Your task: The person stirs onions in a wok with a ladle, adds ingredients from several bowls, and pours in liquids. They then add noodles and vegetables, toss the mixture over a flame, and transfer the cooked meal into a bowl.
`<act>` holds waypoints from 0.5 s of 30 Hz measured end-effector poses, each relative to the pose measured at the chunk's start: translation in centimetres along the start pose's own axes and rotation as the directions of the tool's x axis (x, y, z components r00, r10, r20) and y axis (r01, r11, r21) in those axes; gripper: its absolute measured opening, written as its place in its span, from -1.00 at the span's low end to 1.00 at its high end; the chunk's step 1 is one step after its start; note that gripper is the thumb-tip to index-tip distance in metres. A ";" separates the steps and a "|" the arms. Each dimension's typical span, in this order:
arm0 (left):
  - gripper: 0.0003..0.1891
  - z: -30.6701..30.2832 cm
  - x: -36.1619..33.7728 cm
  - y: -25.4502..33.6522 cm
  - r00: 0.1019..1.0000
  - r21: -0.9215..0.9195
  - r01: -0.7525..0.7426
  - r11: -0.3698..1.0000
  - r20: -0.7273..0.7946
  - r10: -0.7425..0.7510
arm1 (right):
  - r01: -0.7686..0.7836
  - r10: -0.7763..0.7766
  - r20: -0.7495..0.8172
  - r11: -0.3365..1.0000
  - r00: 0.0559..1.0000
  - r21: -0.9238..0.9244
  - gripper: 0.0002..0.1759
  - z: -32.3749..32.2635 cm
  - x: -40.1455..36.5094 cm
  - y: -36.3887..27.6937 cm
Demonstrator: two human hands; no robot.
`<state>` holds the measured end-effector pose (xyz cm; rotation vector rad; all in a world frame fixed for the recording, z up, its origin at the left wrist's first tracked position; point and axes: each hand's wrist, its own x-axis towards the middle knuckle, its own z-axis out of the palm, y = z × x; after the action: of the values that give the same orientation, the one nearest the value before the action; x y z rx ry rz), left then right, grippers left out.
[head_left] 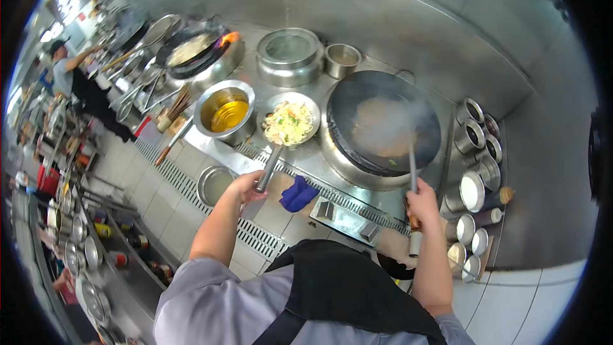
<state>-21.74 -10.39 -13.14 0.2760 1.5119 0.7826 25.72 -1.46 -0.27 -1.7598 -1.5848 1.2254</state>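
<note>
My left hand (249,186) is closed round the handle of a strainer (315,115) that holds shredded vegetables (287,122). The strainer rests on the steel counter between a pot of yellow oil (228,114) and the wok. My right hand (423,204) grips the handle of a long ladle (412,160), whose head is hidden by steam inside the large black wok (345,99). Brownish food (383,129) lies in the wok, blurred by the steam. A blue cloth (298,193) lies at the front edge, between my hands.
Several seasoning containers (472,191) and bottles stand at the right. Behind are a lidded steel pot (289,57) and a small pot (342,61). Flames (228,39) show beside another wok (191,50). A person (83,86) works at the far left, near shelves (124,262).
</note>
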 end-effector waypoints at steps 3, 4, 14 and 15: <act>-0.74 3.1 -1.1 3.4 0.963 -0.276 0.127 0.953 0.265 -0.051 | -0.015 0.014 0.011 0.996 1.000 0.089 -0.53 0.8 -1.6 -0.6; -0.79 3.5 0.8 3.4 0.956 -0.239 0.086 0.967 0.293 -0.013 | -0.039 0.029 0.068 0.988 0.997 0.148 -0.49 0.5 -2.6 -0.9; -0.88 4.9 -7.2 5.6 0.958 -0.140 -0.206 0.968 0.174 0.229 | 0.022 -0.161 -0.278 0.896 0.947 -0.443 -0.35 -3.0 -9.0 6.4; -0.88 5.0 -8.3 6.2 0.957 -0.138 -0.215 0.967 0.169 0.237 | 0.127 -0.250 -0.294 0.916 0.922 -0.381 -0.35 -2.8 -8.8 6.1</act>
<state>-17.69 -9.38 -2.44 0.4270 1.2671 0.9975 31.93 -10.59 -1.28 -1.8493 -1.7931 0.5253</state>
